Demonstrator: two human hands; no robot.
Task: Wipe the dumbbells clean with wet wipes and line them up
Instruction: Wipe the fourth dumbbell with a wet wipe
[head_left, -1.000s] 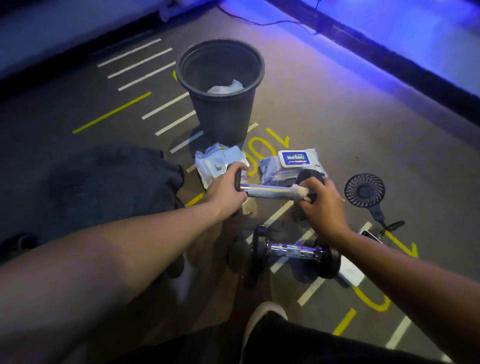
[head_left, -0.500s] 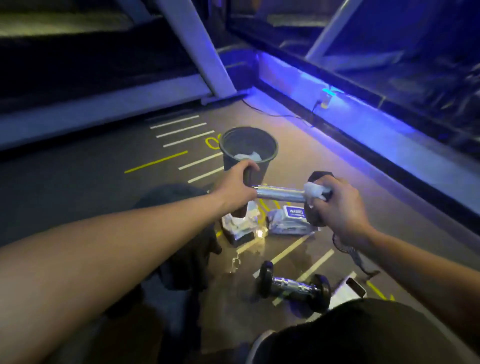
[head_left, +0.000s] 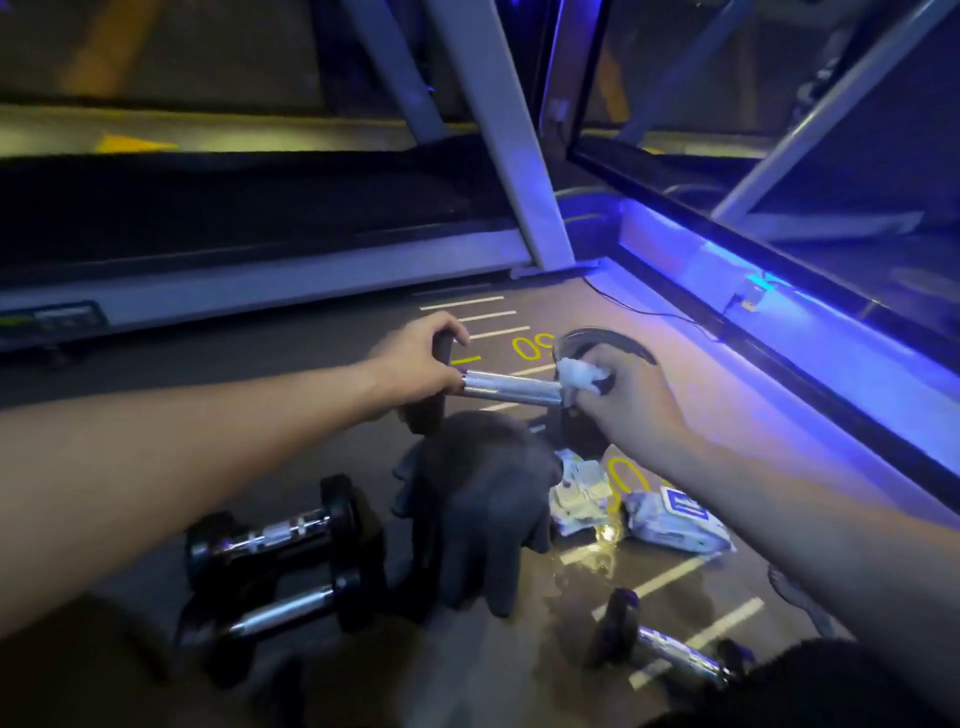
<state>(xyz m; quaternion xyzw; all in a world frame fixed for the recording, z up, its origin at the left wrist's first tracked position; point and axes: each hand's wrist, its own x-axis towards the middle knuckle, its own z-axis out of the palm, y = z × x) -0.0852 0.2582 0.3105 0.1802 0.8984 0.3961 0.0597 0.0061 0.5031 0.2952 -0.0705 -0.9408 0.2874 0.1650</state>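
Wiping: step in hand looks like cleaning the held dumbbell (head_left: 511, 391), raised over the floor (head_left: 322, 374), chrome bar level btw both hands.
Left hand (head_left: 415, 364): fingers curled round the dark weight plate at the bar's left end, steadying it.
Right hand (head_left: 618, 400): pinches a bunched white wet wipe (head_left: 579, 375) vs the bar's right end, by the other plate.
Next: prob. run wipe along bar + plates, then set it down beside the pair on floor (head_left: 280, 566), which lie parallel, just beside each other, at lower left.
Left to do: one more dumbbell (head_left: 670, 644) lies apart at lower right, near the person's knee; cleaned or not, can't tell.
Room: bare floor left of the pair; dark cloth (head_left: 483, 499) + wipe packs (head_left: 675, 519) crowd the middle.
Edges: treadmill frame (head_left: 291, 280) behind, blue-lit ledge (head_left: 810, 338) at right; bin rim (head_left: 608, 340) right behind the right hand.
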